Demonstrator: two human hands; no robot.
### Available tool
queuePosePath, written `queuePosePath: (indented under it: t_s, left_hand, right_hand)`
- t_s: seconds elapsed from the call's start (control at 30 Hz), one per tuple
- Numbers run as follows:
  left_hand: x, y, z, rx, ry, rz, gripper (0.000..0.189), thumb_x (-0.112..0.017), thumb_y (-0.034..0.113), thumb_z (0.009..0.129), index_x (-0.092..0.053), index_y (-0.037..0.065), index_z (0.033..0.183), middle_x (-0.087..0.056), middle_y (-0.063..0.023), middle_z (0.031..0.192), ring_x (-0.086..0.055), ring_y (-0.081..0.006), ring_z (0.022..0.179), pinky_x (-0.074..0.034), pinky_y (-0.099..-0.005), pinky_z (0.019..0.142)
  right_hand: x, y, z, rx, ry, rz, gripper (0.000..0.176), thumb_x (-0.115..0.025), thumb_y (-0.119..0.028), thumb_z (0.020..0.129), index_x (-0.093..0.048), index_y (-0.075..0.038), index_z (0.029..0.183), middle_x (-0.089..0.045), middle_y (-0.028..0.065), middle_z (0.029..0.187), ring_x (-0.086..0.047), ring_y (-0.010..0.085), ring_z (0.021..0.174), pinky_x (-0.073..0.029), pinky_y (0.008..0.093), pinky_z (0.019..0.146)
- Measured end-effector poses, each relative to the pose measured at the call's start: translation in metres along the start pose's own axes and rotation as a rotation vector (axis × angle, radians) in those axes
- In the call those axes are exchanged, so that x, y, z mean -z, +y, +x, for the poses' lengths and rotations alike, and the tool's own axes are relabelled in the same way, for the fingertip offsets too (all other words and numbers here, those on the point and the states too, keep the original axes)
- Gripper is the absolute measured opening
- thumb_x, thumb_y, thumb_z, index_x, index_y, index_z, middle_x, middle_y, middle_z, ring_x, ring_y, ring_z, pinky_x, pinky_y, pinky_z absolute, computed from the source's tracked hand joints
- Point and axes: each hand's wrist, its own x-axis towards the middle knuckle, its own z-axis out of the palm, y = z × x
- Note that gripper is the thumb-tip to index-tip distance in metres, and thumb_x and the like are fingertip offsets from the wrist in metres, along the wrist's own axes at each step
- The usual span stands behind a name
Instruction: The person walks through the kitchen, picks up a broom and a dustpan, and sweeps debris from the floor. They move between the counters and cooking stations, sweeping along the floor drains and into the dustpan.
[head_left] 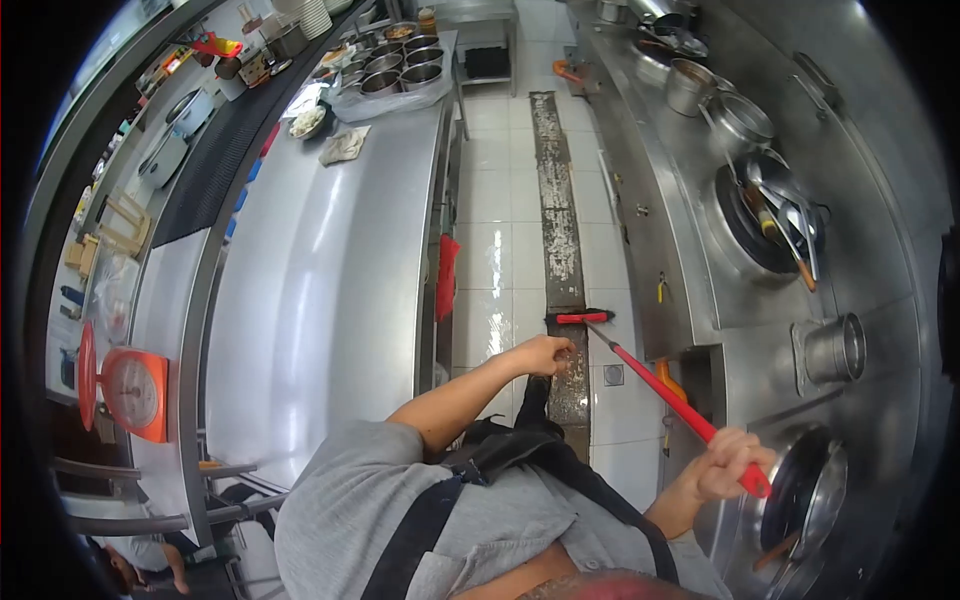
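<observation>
My right hand (735,465) is wrapped round the upper end of a long red-handled broom (668,388). Its handle slants down to the left, and the red head with dark bristles (582,318) is at the floor, across the dark drain strip (556,220). Nearer my body, my left hand (548,355) is apart from the handle, its fingers loosely curled with nothing visible in them. White floor tiles (490,250), shiny in places, lie on both sides of the strip.
A steel worktable (330,270) runs along the left, with several metal pots (385,80) at its far end. On the right, a steel counter carries a wok with ladles (770,215) and pans (800,490). An orange scale (135,395) stands far left. Another person (140,560) is at lower left.
</observation>
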Motion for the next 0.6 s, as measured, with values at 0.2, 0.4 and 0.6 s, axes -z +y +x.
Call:
queuePosePath:
  t_s: [0.2, 0.4, 0.6]
  left_hand:
    - [0.042, -0.081, -0.009, 0.307, -0.076, 0.244, 0.047, -0.065, 0.028, 0.074, -0.057, 0.006, 0.114, -0.063, -0.0216, 0.103, -0.060, -0.0364, 0.099, -0.046, -0.0425, 0.087]
    - [0.103, -0.140, -0.057, 0.634, 0.435, 0.102, 0.041, -0.065, 0.026, 0.075, -0.060, 0.005, 0.109, -0.064, -0.0189, 0.101, -0.060, -0.0339, 0.099, -0.048, -0.0399, 0.087]
    - [0.097, -0.181, -0.042, 0.792, 0.493, -0.111, 0.041, -0.067, 0.025, 0.074, -0.061, 0.006, 0.109, -0.066, -0.0152, 0.096, -0.063, -0.0301, 0.093, -0.049, -0.0367, 0.084]
  right_hand:
    - [0.021, 0.082, 0.118, 0.029, 0.063, 0.036, 0.020, -0.052, -0.010, 0.090, -0.039, -0.006, 0.076, -0.035, 0.0020, 0.051, -0.032, 0.0085, 0.038, -0.027, 0.0225, 0.037]
    - [-0.082, 0.182, 0.206, -0.048, -0.141, 0.069, 0.005, -0.050, 0.001, 0.086, -0.047, -0.003, 0.088, -0.038, 0.0020, 0.054, -0.033, 0.0077, 0.039, -0.029, 0.0233, 0.038]
    - [-0.224, 0.271, 0.265, -0.239, -0.256, 0.087, 0.006, -0.053, 0.003, 0.085, -0.049, -0.002, 0.084, -0.037, 0.0004, 0.052, -0.031, 0.0073, 0.038, -0.027, 0.0234, 0.038]
